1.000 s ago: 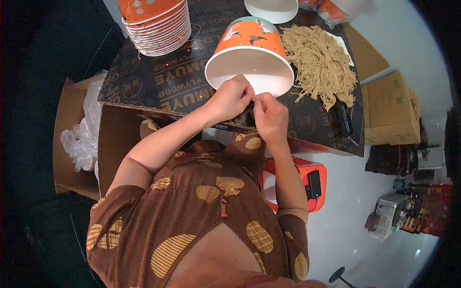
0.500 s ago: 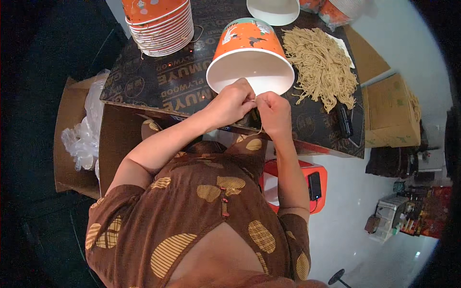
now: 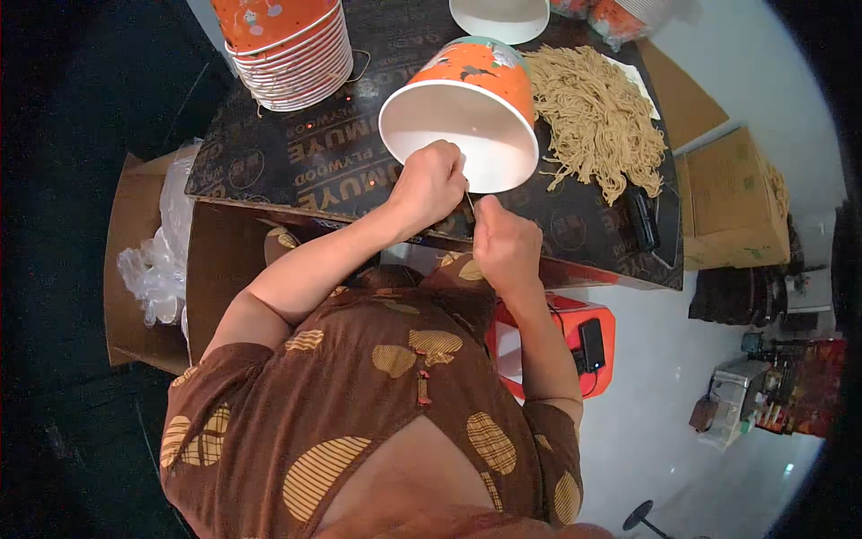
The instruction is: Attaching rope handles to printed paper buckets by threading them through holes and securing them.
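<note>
One left hand (image 3: 431,187) and one right hand (image 3: 507,244) here, both pinching one thin cord (image 3: 470,202) between them. It's right by the rim of one orange tub (image 3: 462,117), tipped mouth-first toward the person on one table (image 3: 269,184). One tan cord heap (image 3: 600,117) beside it, one tub stack (image 3: 296,67) off left.

The dark plywood surface (image 3: 269,175), printed with tan lettering, bears a slim black object (image 3: 642,218) near its right edge, too indistinct to identify. At left stands an open brown cardboard box (image 3: 224,269) with crumpled clear plastic (image 3: 157,269) inside. A second brown cardboard box (image 3: 729,199) sits right of the surface. Lower down, a black, rectangular, phone-like device (image 3: 592,344) lies on a red-orange stool (image 3: 604,328) above a pale, glossy floor (image 3: 660,395).
</note>
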Demonstrator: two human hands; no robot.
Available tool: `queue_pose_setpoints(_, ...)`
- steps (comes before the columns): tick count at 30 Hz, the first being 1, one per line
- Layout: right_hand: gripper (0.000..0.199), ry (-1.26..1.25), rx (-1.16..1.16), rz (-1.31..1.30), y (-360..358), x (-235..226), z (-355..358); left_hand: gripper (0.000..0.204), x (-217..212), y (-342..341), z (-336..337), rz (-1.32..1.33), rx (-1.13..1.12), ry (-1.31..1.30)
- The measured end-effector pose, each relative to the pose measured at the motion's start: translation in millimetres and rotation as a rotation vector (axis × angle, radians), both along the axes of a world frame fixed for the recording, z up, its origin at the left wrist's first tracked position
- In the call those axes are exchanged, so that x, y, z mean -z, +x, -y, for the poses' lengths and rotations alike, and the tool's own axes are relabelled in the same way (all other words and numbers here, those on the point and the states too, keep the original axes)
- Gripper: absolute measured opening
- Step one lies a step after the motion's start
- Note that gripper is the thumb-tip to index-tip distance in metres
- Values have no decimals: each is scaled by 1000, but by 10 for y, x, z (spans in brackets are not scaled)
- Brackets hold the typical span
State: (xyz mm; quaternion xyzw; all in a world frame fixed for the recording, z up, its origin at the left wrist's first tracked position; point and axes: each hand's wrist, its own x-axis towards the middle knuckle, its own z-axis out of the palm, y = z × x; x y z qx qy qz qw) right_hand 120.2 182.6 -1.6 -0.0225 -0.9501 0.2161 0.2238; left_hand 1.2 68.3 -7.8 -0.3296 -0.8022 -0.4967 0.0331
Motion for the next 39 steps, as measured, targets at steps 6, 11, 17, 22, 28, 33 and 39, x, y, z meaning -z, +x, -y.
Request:
queue_pose_setpoints(6, 8, -44, 6, -50, -15, 89, 27, 18, -240, 92, 86, -320, -3, -385)
queue_pose_setpoints(11, 12, 140, 163, -426, -117, 51, 146, 25, -1035, 578, 128, -592, 375, -417)
queue_pose_setpoints(17, 9, 109, 48, -2, 53, 97, 69, 38, -1147, 213, -319, -1309, -132, -916)
queue_pose_setpoints(22, 4, -122, 34, -214, 204, 82, 71, 15, -1456, -391, -184, -843, -155, -683)
queue_pose_setpoints(28, 8, -103, 148, -279, 362, -175, 80, 42, -1087, -778, 242, -49, -126, -137)
queue_pose_setpoints(33, 12, -153, 135, -320, 438, -1, -29, 41, -838, -447, 424, 623, 58, 301)
queue_pose_setpoints(39, 13, -593, 287, -76, 625, 47, 34, 43, -629, -59, 548, 1034, 312, 887)
